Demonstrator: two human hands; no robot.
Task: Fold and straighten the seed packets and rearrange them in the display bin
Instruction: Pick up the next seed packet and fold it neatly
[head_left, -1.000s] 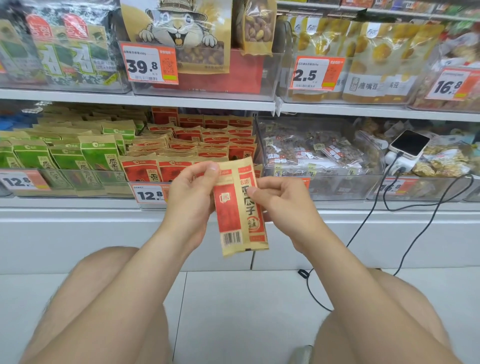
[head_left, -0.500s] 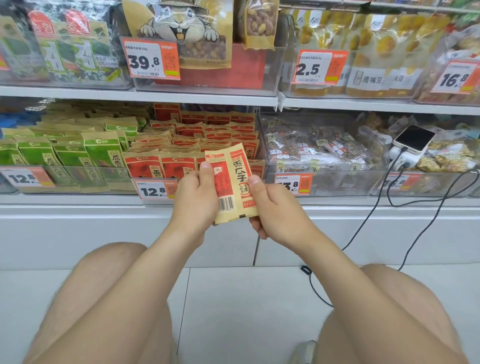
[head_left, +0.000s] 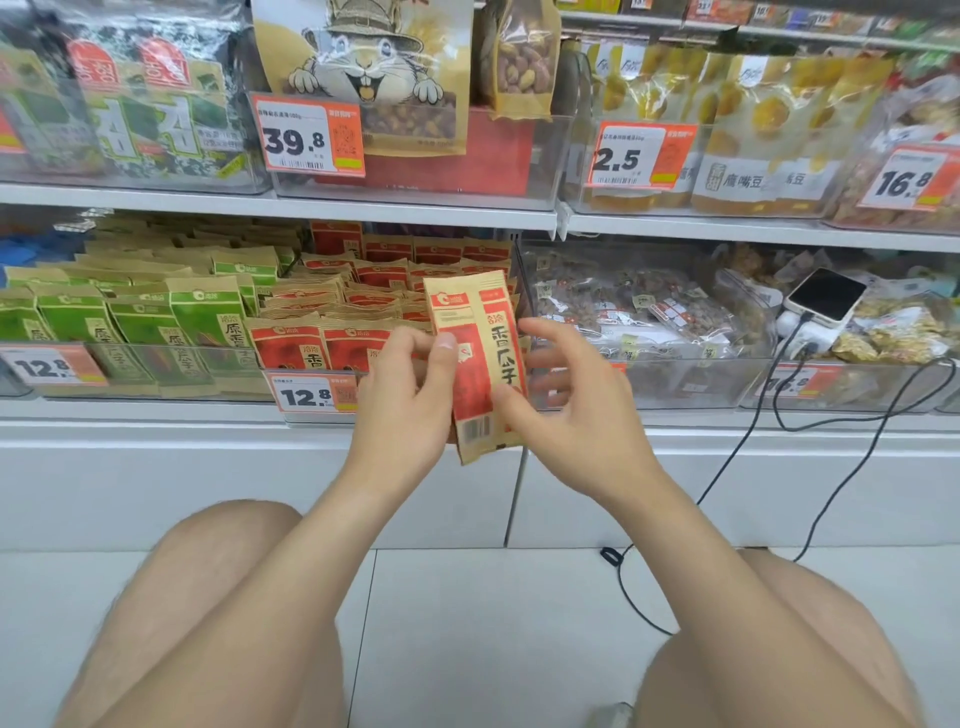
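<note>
A red and tan seed packet (head_left: 493, 332) stands upright in front of the clear display bin (head_left: 270, 359), its barcode end down. My left hand (head_left: 405, 410) grips its left edge, thumb pressed on the red front panel. To the packet's right is my right hand (head_left: 576, 421), fingers spread and loose, only the thumb touching the lower right edge. Several matching red packets (head_left: 332, 306) stand in rows inside the bin behind a 12.8 price tag (head_left: 311, 397).
Green seed packets (head_left: 145, 322) fill the bin to the left. A clear bin of mixed snack bags (head_left: 649, 322) sits to the right, beside a phone (head_left: 826, 293) with a black cable (head_left: 727, 467) hanging to the floor. The upper shelf edge (head_left: 415, 208) overhangs the bins.
Both hands raised the packet toward the bin. My right hand let go of its grip and spread its fingers, while the left hand kept hold.
</note>
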